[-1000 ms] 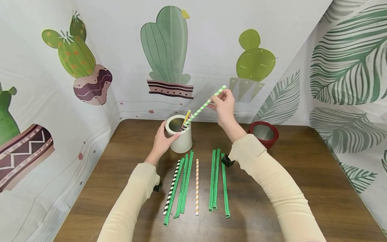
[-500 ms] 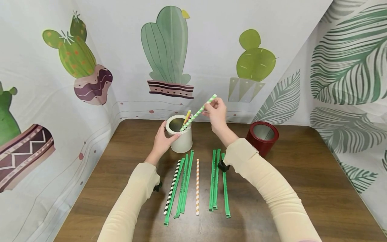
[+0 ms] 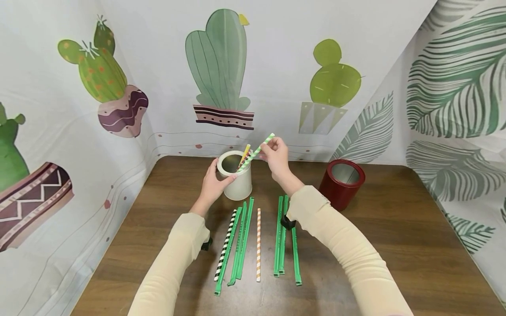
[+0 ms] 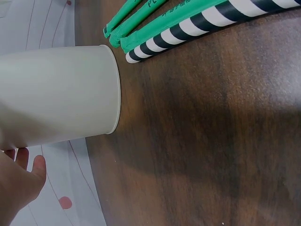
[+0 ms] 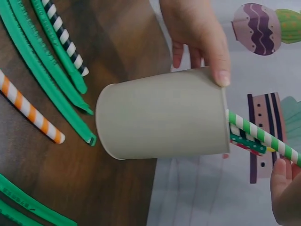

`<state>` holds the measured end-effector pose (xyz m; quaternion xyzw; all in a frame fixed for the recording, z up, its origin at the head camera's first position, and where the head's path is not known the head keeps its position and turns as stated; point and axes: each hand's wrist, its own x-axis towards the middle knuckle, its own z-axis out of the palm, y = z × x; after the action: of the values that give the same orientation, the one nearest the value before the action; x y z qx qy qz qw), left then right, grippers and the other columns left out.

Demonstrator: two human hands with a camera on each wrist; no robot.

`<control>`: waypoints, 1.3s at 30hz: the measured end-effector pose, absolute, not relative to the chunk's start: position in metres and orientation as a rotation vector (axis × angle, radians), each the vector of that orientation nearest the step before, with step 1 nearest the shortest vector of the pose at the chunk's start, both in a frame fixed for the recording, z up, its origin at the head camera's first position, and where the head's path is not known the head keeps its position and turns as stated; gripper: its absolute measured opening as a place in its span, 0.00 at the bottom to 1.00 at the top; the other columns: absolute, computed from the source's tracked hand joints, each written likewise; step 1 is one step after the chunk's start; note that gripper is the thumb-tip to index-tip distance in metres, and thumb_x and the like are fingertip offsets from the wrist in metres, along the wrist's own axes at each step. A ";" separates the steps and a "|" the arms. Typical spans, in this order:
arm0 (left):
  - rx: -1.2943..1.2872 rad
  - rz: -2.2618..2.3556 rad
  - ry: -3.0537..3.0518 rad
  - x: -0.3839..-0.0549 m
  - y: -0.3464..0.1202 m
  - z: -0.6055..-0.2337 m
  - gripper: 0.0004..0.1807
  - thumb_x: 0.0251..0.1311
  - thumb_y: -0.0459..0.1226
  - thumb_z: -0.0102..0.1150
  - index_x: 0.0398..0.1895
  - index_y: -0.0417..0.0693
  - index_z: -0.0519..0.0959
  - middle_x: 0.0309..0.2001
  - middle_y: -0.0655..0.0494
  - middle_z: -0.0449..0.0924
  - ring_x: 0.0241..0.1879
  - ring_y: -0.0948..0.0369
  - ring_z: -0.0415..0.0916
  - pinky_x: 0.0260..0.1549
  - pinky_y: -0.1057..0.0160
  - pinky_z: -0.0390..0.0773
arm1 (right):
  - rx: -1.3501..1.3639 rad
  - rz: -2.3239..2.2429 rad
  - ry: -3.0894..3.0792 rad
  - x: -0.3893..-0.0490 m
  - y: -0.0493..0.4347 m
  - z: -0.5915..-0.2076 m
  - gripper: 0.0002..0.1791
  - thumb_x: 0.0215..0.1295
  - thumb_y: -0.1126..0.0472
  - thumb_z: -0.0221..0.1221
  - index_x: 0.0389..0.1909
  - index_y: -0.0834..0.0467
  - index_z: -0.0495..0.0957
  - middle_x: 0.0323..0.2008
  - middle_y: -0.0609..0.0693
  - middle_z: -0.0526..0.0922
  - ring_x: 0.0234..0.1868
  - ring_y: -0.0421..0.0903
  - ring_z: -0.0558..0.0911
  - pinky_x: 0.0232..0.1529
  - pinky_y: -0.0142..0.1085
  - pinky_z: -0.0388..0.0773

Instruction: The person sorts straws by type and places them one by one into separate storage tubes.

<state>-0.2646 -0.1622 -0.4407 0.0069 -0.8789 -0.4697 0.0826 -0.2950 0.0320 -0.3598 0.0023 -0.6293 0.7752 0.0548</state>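
Note:
My left hand (image 3: 213, 183) grips the off-white canister (image 3: 239, 186) at its left side, thumb over the front rim and fingers behind. The right hand (image 3: 276, 159) pinches a green-and-white striped straw (image 3: 267, 139) near its upper end. That straw slants down into the canister's mouth, its lower end inside. Beside it a yellow straw (image 3: 246, 151) leans out of the canister. In the right wrist view, a dark green dotted straw (image 5: 249, 142) and other patterned straws also stick out. The left wrist view shows the canister (image 4: 61, 94) upright on the table.
A dark red canister (image 3: 341, 191) stands right of the right forearm. In front lie several green-wrapped straws (image 3: 245, 239), a black-and-white striped straw (image 3: 225, 245) and an orange-and-white striped straw (image 3: 258, 245) on the wooden table (image 3: 415, 245). A printed cloth (image 3: 276, 66) hangs behind.
My right hand has moved down and left, and the green-and-white straw has slid deeper into the off-white canister. The left hand keeps its grip there. More of the red canister shows.

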 end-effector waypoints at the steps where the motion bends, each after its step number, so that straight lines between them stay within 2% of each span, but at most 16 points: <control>1: 0.020 -1.407 -2.624 -0.265 -0.162 -0.441 0.48 0.46 0.51 0.62 0.67 0.49 0.48 0.65 0.48 0.54 0.64 0.53 0.54 0.60 0.52 0.56 | 0.002 2.358 -1.919 -0.295 0.031 -0.362 0.07 0.57 0.70 0.52 0.27 0.55 0.65 0.22 0.45 0.72 0.28 0.42 0.76 0.29 0.30 0.77; 7: 0.026 -1.408 -2.629 -0.266 -0.162 -0.442 0.47 0.46 0.51 0.62 0.67 0.50 0.49 0.66 0.49 0.53 0.64 0.54 0.54 0.60 0.52 0.57 | 0.007 2.357 -1.968 -0.295 0.026 -0.372 0.07 0.57 0.70 0.52 0.26 0.56 0.65 0.22 0.45 0.73 0.28 0.44 0.77 0.32 0.36 0.78; 14: 0.040 -1.396 -2.640 -0.265 -0.161 -0.441 0.47 0.46 0.52 0.61 0.67 0.51 0.48 0.66 0.50 0.52 0.65 0.54 0.53 0.60 0.52 0.56 | -0.010 2.361 -2.026 -0.294 0.021 -0.379 0.06 0.57 0.69 0.53 0.27 0.58 0.66 0.23 0.46 0.72 0.25 0.40 0.76 0.30 0.34 0.77; 20: 0.033 -1.416 -2.633 -0.265 -0.161 -0.441 0.47 0.47 0.52 0.61 0.67 0.50 0.48 0.66 0.50 0.52 0.64 0.54 0.53 0.61 0.52 0.56 | -0.075 2.382 -2.069 -0.293 0.017 -0.383 0.04 0.58 0.68 0.53 0.30 0.59 0.66 0.26 0.47 0.73 0.25 0.40 0.76 0.43 0.49 0.75; 22: 0.028 -1.422 -2.629 -0.265 -0.161 -0.441 0.47 0.47 0.52 0.61 0.67 0.48 0.48 0.66 0.49 0.52 0.65 0.54 0.52 0.61 0.52 0.55 | -0.087 2.382 -2.088 -0.293 0.015 -0.384 0.04 0.58 0.68 0.53 0.31 0.60 0.67 0.27 0.47 0.73 0.25 0.40 0.76 0.45 0.51 0.74; 24: 0.029 -1.424 -2.629 -0.265 -0.161 -0.441 0.47 0.47 0.52 0.61 0.67 0.48 0.48 0.66 0.49 0.52 0.65 0.54 0.51 0.61 0.52 0.55 | -0.093 2.380 -2.106 -0.293 0.014 -0.385 0.04 0.58 0.68 0.53 0.32 0.60 0.67 0.27 0.48 0.73 0.25 0.41 0.77 0.44 0.51 0.74; 27: 0.032 -1.423 -2.631 -0.265 -0.161 -0.441 0.47 0.47 0.52 0.61 0.67 0.48 0.48 0.66 0.49 0.52 0.65 0.54 0.51 0.61 0.52 0.55 | -0.092 2.381 -2.121 -0.293 0.012 -0.386 0.05 0.58 0.68 0.53 0.34 0.62 0.67 0.28 0.48 0.73 0.25 0.42 0.77 0.38 0.43 0.78; 31: 0.037 -1.419 -2.633 -0.265 -0.161 -0.441 0.47 0.47 0.51 0.61 0.67 0.50 0.48 0.66 0.49 0.53 0.65 0.55 0.52 0.61 0.53 0.55 | -0.076 2.368 -2.168 -0.293 0.010 -0.388 0.06 0.58 0.67 0.53 0.35 0.63 0.68 0.28 0.48 0.73 0.23 0.39 0.76 0.30 0.35 0.77; 36: 0.038 -1.419 -2.638 -0.266 -0.161 -0.442 0.47 0.47 0.52 0.61 0.67 0.50 0.48 0.66 0.50 0.52 0.65 0.55 0.52 0.61 0.53 0.55 | -0.061 2.342 -2.287 -0.292 0.009 -0.391 0.07 0.57 0.65 0.55 0.36 0.62 0.69 0.25 0.47 0.73 0.21 0.38 0.76 0.35 0.41 0.78; 39: 0.036 -1.423 -2.633 -0.266 -0.161 -0.442 0.47 0.47 0.52 0.61 0.67 0.50 0.48 0.66 0.50 0.52 0.65 0.55 0.52 0.61 0.53 0.55 | -0.061 2.344 -2.335 -0.291 0.011 -0.393 0.07 0.57 0.65 0.56 0.35 0.61 0.70 0.24 0.46 0.72 0.21 0.39 0.75 0.31 0.38 0.78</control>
<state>-0.2661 -0.1613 -0.4421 0.0120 -0.8773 -0.4741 0.0740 -0.2907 0.0105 -0.3926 -0.0182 -0.7032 0.7058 -0.0835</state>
